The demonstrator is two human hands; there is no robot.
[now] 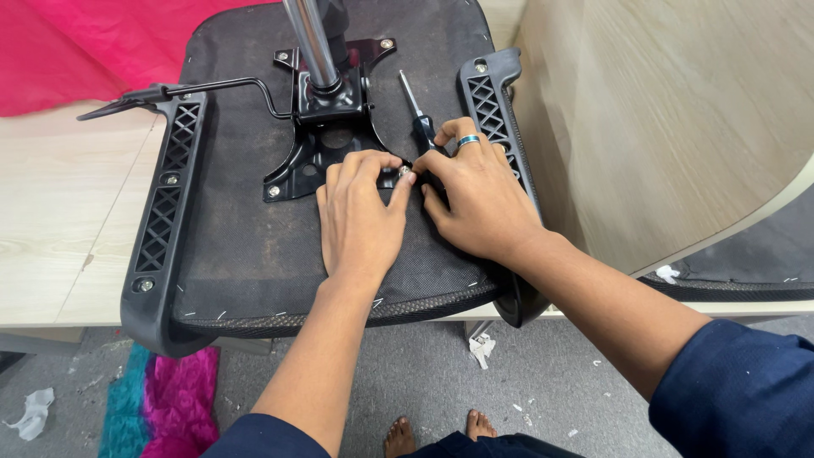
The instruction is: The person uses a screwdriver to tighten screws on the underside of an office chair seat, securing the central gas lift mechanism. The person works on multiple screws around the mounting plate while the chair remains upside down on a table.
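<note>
Pale wood worktop point(59, 220) carries an upturned seat point(246, 246) whose front edge overhangs the near rim above the grey floor point(424, 373). Both hands meet at the black plate's point(318, 148) right corner: left hand point(360, 212) pinches a bolt point(405, 170) with fingertips, right hand point(475, 199) closes around a screwdriver point(420, 119). Open room lies left, toward the armrest bracket point(165, 203).

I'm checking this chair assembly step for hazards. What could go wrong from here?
1. The small bolt is pinched between fingertips of the left hand and right hand; it could slip and drop to the floor.
2. The seat base overhangs the table edge, so pressing down might tip it.
3. The screwdriver lies loose beside the metal plate and could roll.
</note>
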